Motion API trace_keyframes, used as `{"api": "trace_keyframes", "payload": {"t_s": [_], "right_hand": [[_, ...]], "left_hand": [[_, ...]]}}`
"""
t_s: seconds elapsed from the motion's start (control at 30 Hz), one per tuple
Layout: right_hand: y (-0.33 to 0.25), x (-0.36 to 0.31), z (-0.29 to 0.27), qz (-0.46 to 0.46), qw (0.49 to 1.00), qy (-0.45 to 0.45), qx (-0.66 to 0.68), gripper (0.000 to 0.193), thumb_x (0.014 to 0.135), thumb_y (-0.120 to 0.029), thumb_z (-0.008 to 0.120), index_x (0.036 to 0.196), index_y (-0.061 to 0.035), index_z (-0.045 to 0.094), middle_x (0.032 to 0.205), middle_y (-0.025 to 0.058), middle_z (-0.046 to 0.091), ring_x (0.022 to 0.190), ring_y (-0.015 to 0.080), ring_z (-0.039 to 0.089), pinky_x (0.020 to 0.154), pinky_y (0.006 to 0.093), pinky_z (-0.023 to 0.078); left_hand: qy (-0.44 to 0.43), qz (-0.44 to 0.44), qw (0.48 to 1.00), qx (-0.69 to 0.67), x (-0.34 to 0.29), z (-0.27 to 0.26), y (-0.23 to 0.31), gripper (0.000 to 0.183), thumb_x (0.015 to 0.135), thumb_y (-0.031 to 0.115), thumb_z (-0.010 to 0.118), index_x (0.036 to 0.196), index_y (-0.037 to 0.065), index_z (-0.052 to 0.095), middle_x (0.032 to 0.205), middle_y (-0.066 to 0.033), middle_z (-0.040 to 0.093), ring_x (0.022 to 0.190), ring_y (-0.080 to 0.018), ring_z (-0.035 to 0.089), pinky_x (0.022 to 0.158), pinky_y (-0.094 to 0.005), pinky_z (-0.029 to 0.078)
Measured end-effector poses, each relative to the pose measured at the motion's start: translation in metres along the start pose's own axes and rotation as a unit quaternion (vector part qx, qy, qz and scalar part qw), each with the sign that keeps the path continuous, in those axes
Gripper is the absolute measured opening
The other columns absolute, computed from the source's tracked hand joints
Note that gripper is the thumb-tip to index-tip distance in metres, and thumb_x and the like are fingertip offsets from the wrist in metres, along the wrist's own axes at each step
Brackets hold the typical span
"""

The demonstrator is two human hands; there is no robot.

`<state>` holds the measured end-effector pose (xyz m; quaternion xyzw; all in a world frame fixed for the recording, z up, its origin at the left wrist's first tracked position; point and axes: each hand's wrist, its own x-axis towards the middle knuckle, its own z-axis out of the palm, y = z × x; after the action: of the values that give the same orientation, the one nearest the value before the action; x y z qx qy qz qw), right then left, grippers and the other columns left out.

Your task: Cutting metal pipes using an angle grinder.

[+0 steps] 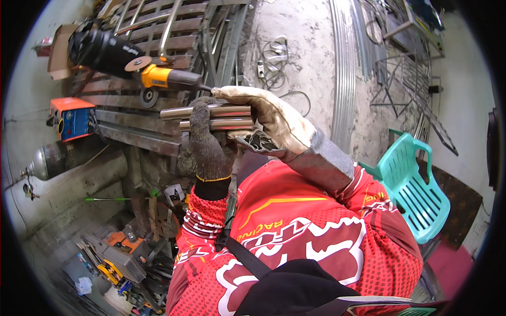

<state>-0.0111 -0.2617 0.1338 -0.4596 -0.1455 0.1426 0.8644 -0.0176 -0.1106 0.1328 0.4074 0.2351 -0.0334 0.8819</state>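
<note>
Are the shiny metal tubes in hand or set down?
In hand: the left hand curls across the metal tubes, which lie side by side. Whether the right hand also grips them, I cannot tell.

Metal tubes (pixel 224 124) sit between the left hand (pixel 204 137) and right hand (pixel 282 118). Ahead and left, a grinder (pixel 168 78) lies on the desk (pixel 118 100). A chair (pixel 416 181) stands right (a gas tank (pixel 50 160) lies far left).

Bright light glints off the metal tubes (pixel 230 124); edges bend into blackness.
</note>
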Motion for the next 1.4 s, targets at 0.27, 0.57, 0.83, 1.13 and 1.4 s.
{"api": "trace_keyframes", "payload": {"t_s": [0.27, 0.57, 0.83, 1.13, 1.4], "right_hand": [[-0.025, -0.014, -0.02, 0.058, 0.986, 0.01, 0.156, 0.061, 0.092, 0.002, 0.072, 0.148, -0.0063, 0.049, 0.149, 0.0109, 0.054, 0.131, 0.0238, 0.059, 0.107, 0.0365, 0.055], [-0.036, -0.02, -0.037, -0.004, 0.987, 0.052, 0.153, 0.083, 0.082, -0.004, 0.087, 0.152, -0.0063, 0.043, 0.144, 0.0114, 0.058, 0.128, 0.0223, 0.061, 0.109, 0.0371, 0.053], [-0.042, -0.019, -0.027, -0.073, 0.979, 0.133, 0.139, 0.08, 0.081, -0.006, 0.089, 0.149, -0.0016, 0.046, 0.151, 0.0137, 0.053, 0.132, 0.0235, 0.059, 0.111, 0.0388, 0.051], [-0.07, -0.033, -0.028, -0.097, 0.97, 0.191, 0.117, 0.08, 0.083, -0.009, 0.088, 0.15, -0.0007, 0.044, 0.141, 0.0153, 0.061, 0.125, 0.0223, 0.064, 0.109, 0.038, 0.053], [-0.091, -0.045, -0.043, -0.156, 0.948, 0.253, 0.109, 0.078, 0.085, -0.012, 0.087, 0.148, 0.0017, 0.044, 0.139, 0.0188, 0.061, 0.124, 0.0271, 0.065, 0.109, 0.0396, 0.052]], "left_hand": [[-0.072, -0.002, 0.997, 0.023, -0.012, 0.023, -0.001, 0.028, 0.103, 0.036, 0.059, 0.116, 0.011, 0.059, 0.106, -0.0052, 0.063, 0.097, -0.0229, 0.068, 0.078, -0.0384, 0.061], [-0.103, -0.029, 0.993, 0.049, -0.001, 0.055, -0.009, 0.028, 0.101, 0.033, 0.065, 0.119, 0.012, 0.06, 0.105, -0.0047, 0.062, 0.099, -0.0206, 0.066, 0.084, -0.0398, 0.06], [-0.116, -0.007, 0.99, 0.078, 0.009, 0.067, -0.006, 0.033, 0.099, 0.035, 0.064, 0.119, 0.008, 0.061, 0.106, -0.0072, 0.062, 0.097, -0.0245, 0.067, 0.085, -0.0402, 0.059], [-0.236, -0.054, 0.961, 0.133, 0.019, 0.093, -0.009, 0.032, 0.102, 0.035, 0.059, 0.118, 0.007, 0.059, 0.105, -0.0075, 0.061, 0.097, -0.0224, 0.066, 0.085, -0.0392, 0.059], [-0.246, -0.16, 0.947, 0.132, 0.034, 0.135, -0.03, 0.038, 0.103, 0.043, 0.059, 0.122, 0.01, 0.061, 0.104, -0.0088, 0.065, 0.095, -0.0238, 0.068, 0.079, -0.0398, 0.06]]}}
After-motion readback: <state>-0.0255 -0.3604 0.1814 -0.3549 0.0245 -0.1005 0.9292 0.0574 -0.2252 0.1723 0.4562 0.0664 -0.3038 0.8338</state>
